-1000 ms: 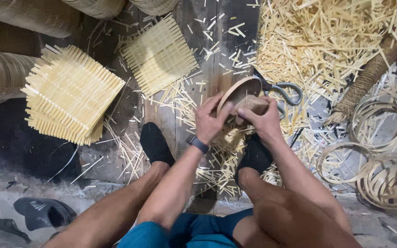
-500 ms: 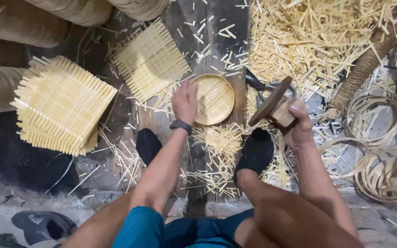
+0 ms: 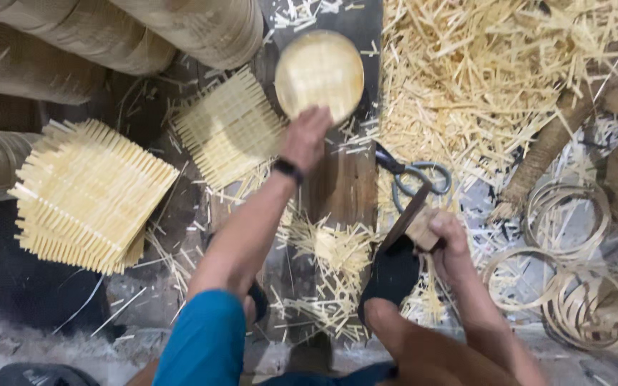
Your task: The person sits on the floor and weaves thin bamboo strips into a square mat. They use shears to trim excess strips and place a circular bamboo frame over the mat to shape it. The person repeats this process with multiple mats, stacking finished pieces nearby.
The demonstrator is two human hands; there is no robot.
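My left hand reaches far forward and holds the near edge of a round woven bamboo tray, which lies over the dark plank. My right hand stays low near my right foot, gripping a wooden block mould with a thin dark disc edge tilted toward the scissors. A black band sits on my left wrist. Bamboo trimmings lie heaped between my feet.
A stack of square woven mats with bristly ends sits at left, a single mat beyond it. Large woven cylinders stand at the top left. Bamboo hoops lie at right beside a big pile of splints.
The two hands came apart: my left hand carried the round tray forward and away, while my right hand drew the wooden mould back toward my right foot.
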